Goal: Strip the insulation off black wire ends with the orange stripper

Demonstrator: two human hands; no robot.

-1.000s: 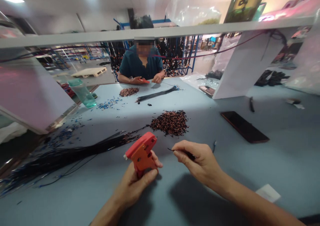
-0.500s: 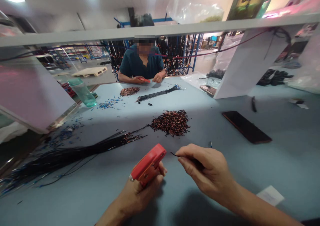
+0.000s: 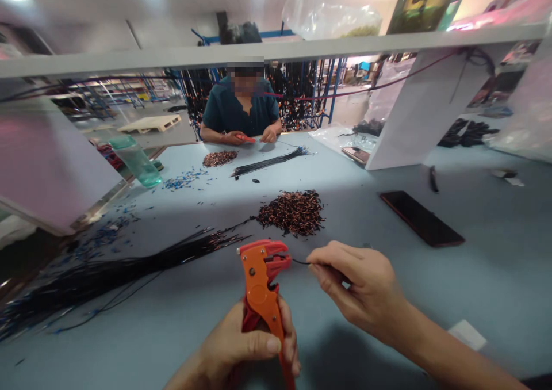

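My left hand [image 3: 254, 338] is wrapped round the handles of an orange and red wire stripper [image 3: 259, 280], held upright with its jaws toward the right. Between thumb and forefinger, my right hand [image 3: 357, 280] pinches a thin black wire [image 3: 301, 262]. The wire's tip points left and lies at the mouth of the jaws; whether it touches them I cannot tell. Beyond the tool lies a heap of short black and copper-coloured offcuts [image 3: 293, 213]. A long bundle of black wires [image 3: 142, 269] stretches across the table to the left.
A dark phone [image 3: 420, 217] lies at the right. Across the table [image 3: 345, 194] a co-worker [image 3: 241, 111] holds a red tool near a smaller wire bundle [image 3: 269, 161]. A green bottle [image 3: 138, 163] stands far left, by blue scraps [image 3: 183, 179]. A shelf [image 3: 276, 55] spans overhead.
My left hand has turned the wire stripper from tilted to upright, so its orange side and jaws now show. The wire's tip is now at the jaws. My right hand keeps its pinch.
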